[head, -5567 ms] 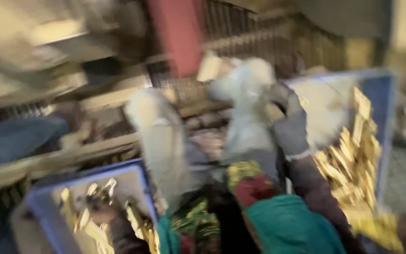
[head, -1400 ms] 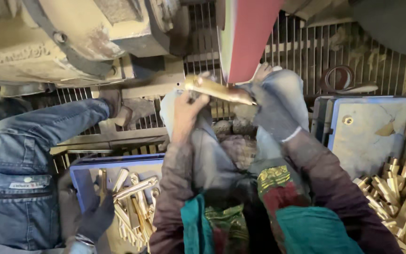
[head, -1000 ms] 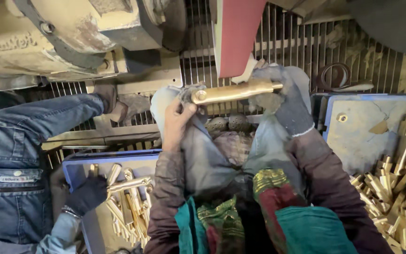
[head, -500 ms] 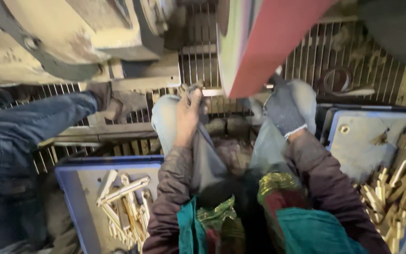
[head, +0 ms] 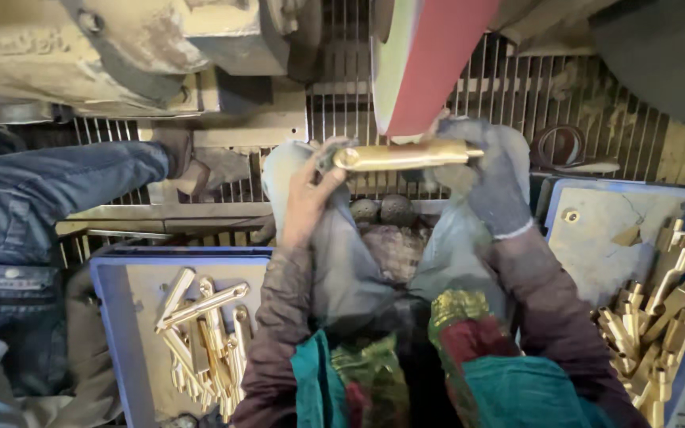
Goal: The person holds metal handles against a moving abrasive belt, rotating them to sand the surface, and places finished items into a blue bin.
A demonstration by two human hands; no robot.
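I hold a long brass piece [head: 403, 155] level, just under the lower edge of a red abrasive belt [head: 430, 63]. My left hand [head: 309, 190], bare and dusty, grips its rounded left end. My right hand [head: 489, 178], in a grey glove, grips its right end. The piece sits above my knees, which are covered by grey trousers.
A blue tray [head: 116, 317] at lower left holds several brass pieces [head: 204, 337]. Another blue tray [head: 588, 230] at right holds more brass parts [head: 652, 325]. A person in jeans [head: 33, 206] sits at left. A metal grate [head: 517, 103] and a grey machine housing [head: 120, 47] lie ahead.
The brass piece was lifted to the belt, dropped out of sight half a second ago, and is now held level under the belt again. The other person's gloved hand left the left tray.
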